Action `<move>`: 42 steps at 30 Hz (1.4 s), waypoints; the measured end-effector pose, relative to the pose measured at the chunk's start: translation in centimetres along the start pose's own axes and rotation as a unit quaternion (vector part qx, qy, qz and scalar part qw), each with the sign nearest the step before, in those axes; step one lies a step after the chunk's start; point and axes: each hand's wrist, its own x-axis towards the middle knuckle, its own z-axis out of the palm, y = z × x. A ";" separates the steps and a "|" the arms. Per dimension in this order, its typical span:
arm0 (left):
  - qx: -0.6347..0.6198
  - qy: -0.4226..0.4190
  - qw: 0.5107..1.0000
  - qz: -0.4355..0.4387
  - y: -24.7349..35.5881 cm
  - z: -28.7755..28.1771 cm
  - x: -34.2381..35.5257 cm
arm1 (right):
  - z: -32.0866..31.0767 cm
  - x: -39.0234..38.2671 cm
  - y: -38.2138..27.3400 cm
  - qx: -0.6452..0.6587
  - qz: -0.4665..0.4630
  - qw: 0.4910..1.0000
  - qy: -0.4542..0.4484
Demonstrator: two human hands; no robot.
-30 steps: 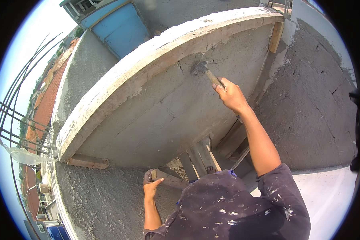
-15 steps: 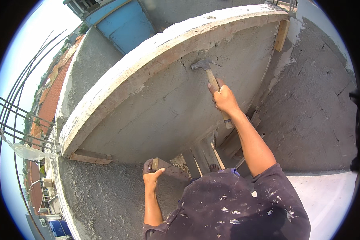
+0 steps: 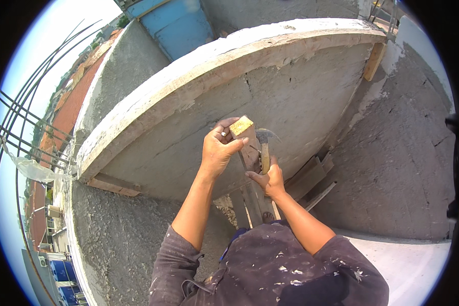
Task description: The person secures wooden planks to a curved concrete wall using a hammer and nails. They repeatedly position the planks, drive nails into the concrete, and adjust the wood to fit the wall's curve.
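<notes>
My left hand (image 3: 219,148) is raised in front of the curved grey wall, its fingers closed around the upper end of a short wood block (image 3: 250,154) with a pale yellow cut end. What looks like a nail juts from the block's side. Close beside it, my right hand (image 3: 269,179) grips the wooden handle of a claw hammer (image 3: 265,153). The hammer's metal head points up, just right of the block. Whether hammer and block touch, I cannot tell. Behind both hands is the plastered wall face (image 3: 199,137), with a few cracks and small holes.
A curved board (image 3: 188,81) runs along the wall's top edge, with wood pieces at its left end (image 3: 115,184) and right end (image 3: 375,61). Planks (image 3: 311,176) lie low at the right. Rebar rods (image 3: 35,137) stick out at left, and a rough grey wall (image 3: 403,148) rises at right.
My right hand has brought the hammer down and away from the wall's upper part. My left hand has lifted the wood block up beside it. The view has shifted slightly.
</notes>
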 end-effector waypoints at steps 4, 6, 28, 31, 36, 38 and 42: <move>-0.031 0.010 0.999 0.023 0.2 2.0 3.6 | -0.2 2.0 -2.1 0.041 -0.007 0.992 0.116; -0.052 0.017 0.998 0.034 -0.2 2.7 4.2 | -0.2 2.6 -2.0 0.054 -0.019 0.988 0.144; 0.654 0.078 0.602 0.452 10.3 3.8 7.7 | -0.3 14.6 -3.8 0.018 -0.053 0.966 0.253; 0.696 0.052 0.600 0.391 13.1 6.4 12.5 | -0.5 14.3 -4.2 0.012 -0.056 0.964 0.259; 0.775 -0.020 0.602 0.192 13.3 9.8 16.8 | -0.8 14.3 -4.6 -0.001 -0.048 0.967 0.251; 0.771 -0.010 0.606 0.196 12.7 10.1 17.3 | -0.8 14.6 -4.4 0.019 -0.047 0.966 0.252; 0.766 -0.007 0.607 0.213 11.8 9.8 17.4 | -1.4 15.1 -3.5 -0.003 -0.085 0.962 0.260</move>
